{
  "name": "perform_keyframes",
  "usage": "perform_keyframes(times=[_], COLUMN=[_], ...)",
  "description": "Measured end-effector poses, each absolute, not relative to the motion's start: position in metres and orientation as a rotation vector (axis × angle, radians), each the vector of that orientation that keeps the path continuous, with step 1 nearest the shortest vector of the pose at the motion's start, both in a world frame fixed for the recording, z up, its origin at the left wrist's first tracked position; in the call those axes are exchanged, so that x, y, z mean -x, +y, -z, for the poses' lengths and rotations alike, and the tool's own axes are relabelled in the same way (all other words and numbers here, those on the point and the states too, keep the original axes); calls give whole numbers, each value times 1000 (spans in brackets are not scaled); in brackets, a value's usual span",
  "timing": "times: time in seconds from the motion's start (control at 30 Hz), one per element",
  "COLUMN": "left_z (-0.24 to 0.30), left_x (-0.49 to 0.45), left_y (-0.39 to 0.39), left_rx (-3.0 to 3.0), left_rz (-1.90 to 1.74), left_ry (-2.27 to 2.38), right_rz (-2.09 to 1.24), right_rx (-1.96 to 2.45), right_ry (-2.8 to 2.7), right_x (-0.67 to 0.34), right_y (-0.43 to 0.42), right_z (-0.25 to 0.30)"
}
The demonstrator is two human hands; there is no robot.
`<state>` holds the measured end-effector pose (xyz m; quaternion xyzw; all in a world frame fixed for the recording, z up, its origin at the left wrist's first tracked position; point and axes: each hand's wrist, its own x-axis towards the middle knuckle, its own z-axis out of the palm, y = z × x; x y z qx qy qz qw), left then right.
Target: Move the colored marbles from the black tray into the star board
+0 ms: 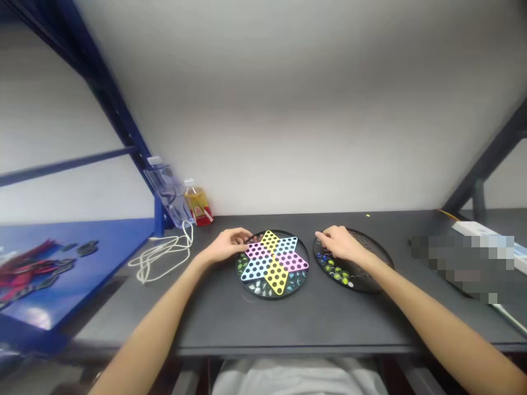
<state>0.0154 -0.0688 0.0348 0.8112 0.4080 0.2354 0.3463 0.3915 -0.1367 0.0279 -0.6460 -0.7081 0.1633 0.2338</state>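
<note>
A round black Chinese checkers board (275, 262) lies flat on the dark table, its six-pointed star coloured yellow, pink and light blue. Marbles in groups sit in the sections around the star. My left hand (229, 244) has its fingers curled at the board's left rim, with the thumb on the near side. To the right lies a second round black tray (385, 263) holding blue, yellow-green and whitish marbles (337, 272) along its left side. Over that tray is my right hand (340, 243), palm down, fingers bent; whatever they hold is hidden beneath the hand.
A white cord (162, 255) lies loosely coiled at left, near a clear bottle (171, 192) and a yellow-and-red drink bottle (198, 204). Farther left, a blue surface (119, 236) carries red straps (28, 274). A white box (489, 238) and a pixelated area are at right.
</note>
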Motion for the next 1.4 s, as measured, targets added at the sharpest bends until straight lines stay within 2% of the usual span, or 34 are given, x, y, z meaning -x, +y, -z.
perform_keyframes(times=[0.57,0.77,1.03,1.3,1.4], left_z=[-36,-36,-38,-37,-37], left_x=[-17,-17,-18,-18,-18], left_y=[-70,-70,-71,-71,-70], left_rx=[-2089,-2077,-2092,-2085,-2097], left_rz=[-618,-605,-616,-618,-618], left_ry=[1040,1046,1046,1043,1041], right_rz=[-459,-654,-457,-617,-834], right_rx=[1715,1618,1595,1475,1375], right_ry=[-1832,-1721,-1773,-1527,-1304], right_x=[-381,-377,-374,-375,-380], right_y=[-135,-135,-143,-139,-129], right_z=[-28,-23,-28,-26,-16])
